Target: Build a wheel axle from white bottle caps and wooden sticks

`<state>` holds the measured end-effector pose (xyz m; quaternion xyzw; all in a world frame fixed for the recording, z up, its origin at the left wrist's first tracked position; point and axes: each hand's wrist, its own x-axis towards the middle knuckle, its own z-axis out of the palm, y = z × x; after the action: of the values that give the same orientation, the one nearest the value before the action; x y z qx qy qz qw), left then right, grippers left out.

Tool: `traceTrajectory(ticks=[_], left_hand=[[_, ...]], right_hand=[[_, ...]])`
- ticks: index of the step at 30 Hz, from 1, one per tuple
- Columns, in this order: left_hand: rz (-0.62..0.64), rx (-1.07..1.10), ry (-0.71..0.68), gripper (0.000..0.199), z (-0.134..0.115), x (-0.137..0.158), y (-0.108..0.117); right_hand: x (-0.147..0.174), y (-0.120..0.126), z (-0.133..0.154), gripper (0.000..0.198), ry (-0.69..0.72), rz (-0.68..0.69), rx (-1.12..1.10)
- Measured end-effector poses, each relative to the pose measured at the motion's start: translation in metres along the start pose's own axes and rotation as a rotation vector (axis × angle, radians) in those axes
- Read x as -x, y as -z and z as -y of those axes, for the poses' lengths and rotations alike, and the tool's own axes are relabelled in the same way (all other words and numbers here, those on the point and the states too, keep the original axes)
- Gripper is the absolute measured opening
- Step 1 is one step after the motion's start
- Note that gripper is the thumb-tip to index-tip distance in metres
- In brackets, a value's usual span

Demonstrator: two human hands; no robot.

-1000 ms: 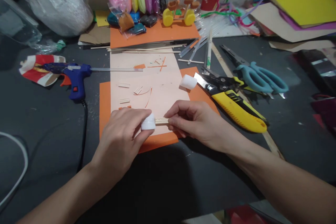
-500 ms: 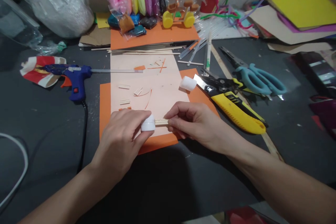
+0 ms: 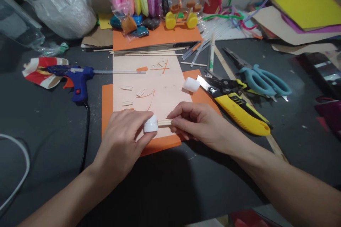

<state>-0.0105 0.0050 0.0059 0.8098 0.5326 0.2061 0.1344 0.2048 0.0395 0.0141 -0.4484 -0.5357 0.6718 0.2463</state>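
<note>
Between the thumb and fingers of my left hand (image 3: pixel 125 131) is a small white cylinder (image 3: pixel 150 125), like a piece of foam or a cap; I cannot tell which. My right hand (image 3: pixel 194 120) pinches the far end of some thin wooden sticks (image 3: pixel 164 122) lying side by side, whose other end meets the cylinder's right side. Both hands are low over a pale sheet (image 3: pixel 170 95) on orange paper (image 3: pixel 157 146). Another white cylinder (image 3: pixel 191 84) lies beyond my right hand. Short cut sticks (image 3: pixel 127 103) rest on the sheet past my left hand.
At the left a blue glue gun (image 3: pixel 80 81) lies with its cord trailing forward. To the right are a yellow utility knife (image 3: pixel 239 113) with its blade out and blue-handled scissors (image 3: pixel 263 79). Bagged coloured clay (image 3: pixel 144 3) and a yellow-wheeled model (image 3: pixel 181 19) stand at the back.
The hands, cylinder and sticks keep nearly the same places. The whole view has shifted very slightly.
</note>
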Motion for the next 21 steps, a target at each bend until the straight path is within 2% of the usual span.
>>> traceTrajectory(ticks=[11,21], left_hand=[[0.008,-0.014,0.029,0.019,0.001,-0.001,-0.001],[0.029,-0.066,0.022,0.015,0.005,-0.001,0.0]], right_hand=[[0.002,0.004,-0.001,0.014,0.028,-0.036,0.02],[0.003,0.016,0.005,0.018,0.056,-0.187,0.101]])
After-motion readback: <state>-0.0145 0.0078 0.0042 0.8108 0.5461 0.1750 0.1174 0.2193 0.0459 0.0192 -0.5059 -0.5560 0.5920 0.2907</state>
